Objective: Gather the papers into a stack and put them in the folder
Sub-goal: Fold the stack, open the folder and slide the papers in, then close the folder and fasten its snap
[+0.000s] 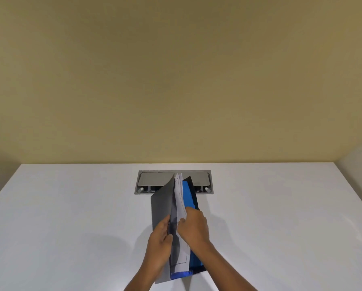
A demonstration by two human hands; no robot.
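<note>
Papers (179, 198): white stack upright between folder (162, 208) covers, mid-bench toward the back edge | left hand (159, 244): clamped on grey cover, holding it open as a slot | right hand (193, 225): pinching papers, steering them in | stage: insertion, likely nearly seated

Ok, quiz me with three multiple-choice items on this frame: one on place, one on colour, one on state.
1. Where is the metal cable hatch?
A. beyond the folder, by the wall
B. at the table's near edge
C. on the floor

2. What colour is the folder lining?
A. red
B. blue
C. green

3. What state is the folder in?
A. shut flat
B. held part open
C. torn in half

Answers: 1 A, it sits behind the folder's top; 2 B, blue shows inside; 3 B, left hand holds a cover, right hand holds the papers.
</note>
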